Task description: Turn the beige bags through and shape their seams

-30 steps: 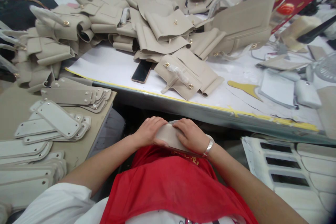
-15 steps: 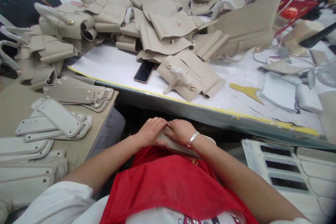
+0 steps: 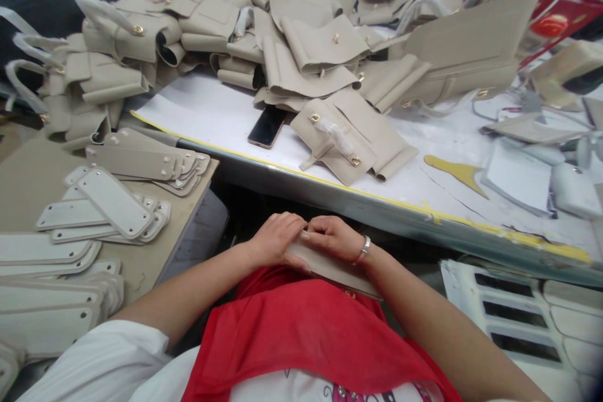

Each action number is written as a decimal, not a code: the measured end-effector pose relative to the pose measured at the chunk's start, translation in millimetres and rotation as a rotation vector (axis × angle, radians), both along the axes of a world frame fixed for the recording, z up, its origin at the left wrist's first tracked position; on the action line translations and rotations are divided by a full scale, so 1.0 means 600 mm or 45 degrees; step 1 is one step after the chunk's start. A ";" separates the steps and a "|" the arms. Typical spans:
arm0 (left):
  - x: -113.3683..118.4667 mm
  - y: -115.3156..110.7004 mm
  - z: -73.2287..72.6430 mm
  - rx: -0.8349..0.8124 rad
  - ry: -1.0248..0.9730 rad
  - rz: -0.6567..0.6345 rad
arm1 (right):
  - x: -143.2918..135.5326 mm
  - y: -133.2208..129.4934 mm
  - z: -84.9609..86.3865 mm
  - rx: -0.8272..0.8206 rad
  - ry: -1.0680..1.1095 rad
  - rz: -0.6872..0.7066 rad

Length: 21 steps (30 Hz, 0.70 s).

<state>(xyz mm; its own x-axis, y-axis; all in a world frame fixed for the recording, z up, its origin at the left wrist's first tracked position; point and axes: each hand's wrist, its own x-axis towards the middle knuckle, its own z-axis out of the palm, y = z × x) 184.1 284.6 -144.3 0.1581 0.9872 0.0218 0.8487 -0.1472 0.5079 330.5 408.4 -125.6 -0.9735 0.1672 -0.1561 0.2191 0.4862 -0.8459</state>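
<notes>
Head view: our left hand grips one end of a beige piece, and our right hand curls over its upper edge; it sits between them, at the apron. We judge work on it under way, not done. Left of the left hand lie stacked pale strips, done or waiting, we cannot tell. Beyond both hands, across a dark gap, runs the table edge; a board bounds our left.

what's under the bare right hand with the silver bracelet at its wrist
Part of a long beige leather-like panel shows below the bare right hand. Whatever lies directly beneath its palm and fingers is covered.
</notes>
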 end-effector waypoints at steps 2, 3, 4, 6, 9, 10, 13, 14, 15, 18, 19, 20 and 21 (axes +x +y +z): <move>-0.001 0.001 0.001 -0.006 -0.011 0.002 | -0.001 0.001 0.008 0.128 -0.048 0.042; -0.002 0.002 0.001 -0.009 -0.017 0.003 | -0.002 0.000 0.013 0.247 -0.078 0.065; -0.002 0.002 0.001 -0.009 -0.022 0.004 | -0.001 -0.001 0.017 0.388 -0.111 0.086; -0.002 0.002 0.001 -0.006 -0.032 0.005 | 0.001 -0.006 0.020 0.640 -0.162 0.128; 0.000 0.002 -0.001 -0.004 -0.034 0.012 | 0.008 -0.011 0.009 0.749 -0.089 0.168; 0.000 0.002 -0.002 -0.003 -0.031 0.016 | 0.010 -0.011 0.003 0.731 -0.030 0.166; 0.001 0.003 -0.004 0.008 -0.025 0.021 | 0.013 -0.007 -0.014 0.660 0.142 0.116; 0.001 0.004 -0.004 0.013 -0.024 0.021 | 0.012 -0.005 -0.017 0.637 0.177 0.104; 0.001 0.005 -0.003 0.019 -0.023 0.020 | 0.010 -0.002 -0.019 0.615 0.198 0.098; 0.000 0.007 -0.003 0.027 -0.018 0.020 | 0.004 0.002 -0.018 0.594 0.188 0.105; -0.001 0.007 -0.002 0.027 -0.019 0.022 | 0.002 0.001 -0.016 0.608 0.164 0.103; -0.001 0.006 -0.002 0.025 -0.022 0.024 | 0.001 0.000 -0.013 0.629 0.131 0.094; -0.002 0.005 -0.003 0.020 -0.029 0.023 | 0.002 -0.002 -0.011 0.652 0.085 0.077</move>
